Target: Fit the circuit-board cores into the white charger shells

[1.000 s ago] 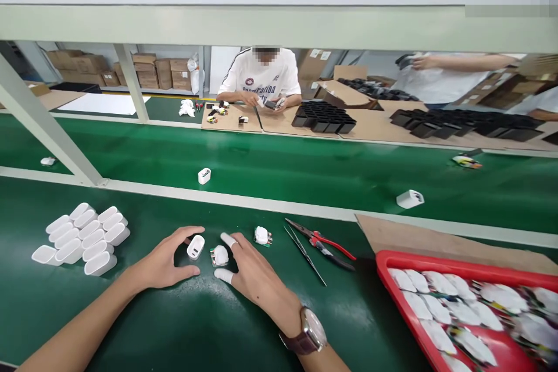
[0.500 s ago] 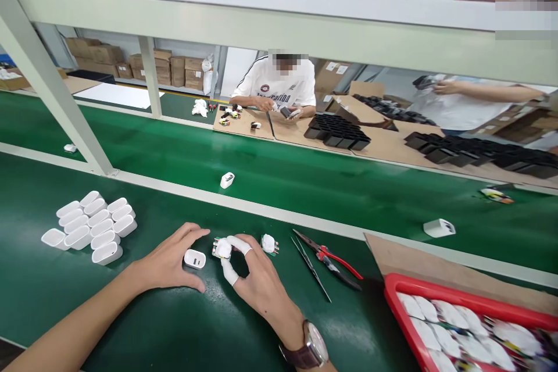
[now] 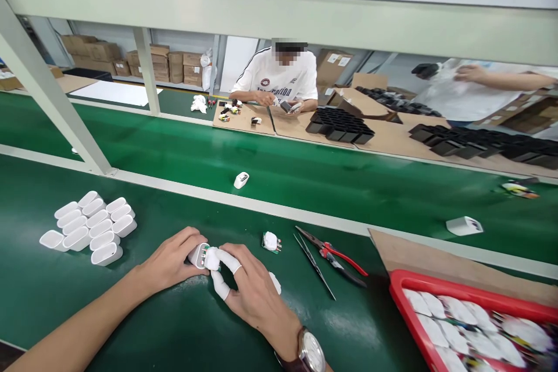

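Observation:
My left hand (image 3: 174,258) grips a white plastic charger casing (image 3: 198,256), tilted so that its open end faces right. Between the thumb and forefinger of my right hand (image 3: 257,288), both in white finger cots, is a small circuit board (image 3: 212,258) with a white-covered body. Its pins point at the casing's mouth, and whether any part is inside I cannot tell. A similar circuit board (image 3: 271,241) lies beyond my right hand. Behind that hand, a white piece (image 3: 275,283) is partly hidden. Tweezers (image 3: 314,267) and red-and-black pliers (image 3: 331,253) lie to the right.
Several white casings (image 3: 99,228) stand grouped at the left. A red tray (image 3: 399,296) of white-covered boards sits at the lower right. Across the green belt (image 3: 183,154), carrying a casing (image 3: 241,180), a person (image 3: 279,78) works. A metal beam (image 3: 261,9) crosses above.
My left hand has closed on the casing and tipped it. My right hand has brought the circuit board left to its mouth. Pieces on the belt have shifted right.

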The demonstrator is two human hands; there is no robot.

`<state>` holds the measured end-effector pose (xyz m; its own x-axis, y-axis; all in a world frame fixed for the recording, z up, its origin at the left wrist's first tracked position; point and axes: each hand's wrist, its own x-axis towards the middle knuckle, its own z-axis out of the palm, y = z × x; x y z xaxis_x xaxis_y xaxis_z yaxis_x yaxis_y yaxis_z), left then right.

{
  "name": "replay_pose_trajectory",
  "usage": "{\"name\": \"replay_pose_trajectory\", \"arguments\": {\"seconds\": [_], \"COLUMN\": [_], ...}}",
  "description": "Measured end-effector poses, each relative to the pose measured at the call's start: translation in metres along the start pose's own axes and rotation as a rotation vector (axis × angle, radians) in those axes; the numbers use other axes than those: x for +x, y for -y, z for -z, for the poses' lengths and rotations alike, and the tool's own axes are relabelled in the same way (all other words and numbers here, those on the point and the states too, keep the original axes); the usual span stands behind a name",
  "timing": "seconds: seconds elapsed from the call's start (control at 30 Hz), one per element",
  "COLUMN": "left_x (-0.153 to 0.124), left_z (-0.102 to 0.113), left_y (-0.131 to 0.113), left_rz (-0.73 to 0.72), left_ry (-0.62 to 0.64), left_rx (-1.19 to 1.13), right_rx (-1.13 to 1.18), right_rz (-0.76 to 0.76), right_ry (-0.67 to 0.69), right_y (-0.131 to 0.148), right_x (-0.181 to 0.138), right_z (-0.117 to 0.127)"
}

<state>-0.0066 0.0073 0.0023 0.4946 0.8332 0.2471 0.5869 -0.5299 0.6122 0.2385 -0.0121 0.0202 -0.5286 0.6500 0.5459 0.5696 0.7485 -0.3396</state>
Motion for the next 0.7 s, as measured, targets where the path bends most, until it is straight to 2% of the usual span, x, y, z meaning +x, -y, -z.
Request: {"name": "replay_pose_trajectory", "arguments": {"seconds": [0.17,0.33,0.47,0.7], "left_x": [0.0006,-0.0004,-0.0009,-0.0022], "left_z": [-0.0023,-0.0054,-0.0076,-0.0088], "left_y": [0.0022,0.0036,0.0053,0.0033], "left_rz": [-0.046,-0.094,-0.108,-0.096], "left_ry": [-0.019,-0.045,-0.062,-0.009], "left_rx": [0.105,0.165,0.174,0.127], "right_rx": [-0.069,-0.076,-0.073,-0.073], "right_rz": [0.073,0.087,0.073,0.085], "right_ry": [-0.053,-0.038,-0.014,0.01], "right_y": [0.0027,0.0024,0.0009,0.0023], "right_x": [0.0022,0.0006,-0.0004,0.0006], "right_z": [0.0014,0.0007,0.0002,0.0011]}}
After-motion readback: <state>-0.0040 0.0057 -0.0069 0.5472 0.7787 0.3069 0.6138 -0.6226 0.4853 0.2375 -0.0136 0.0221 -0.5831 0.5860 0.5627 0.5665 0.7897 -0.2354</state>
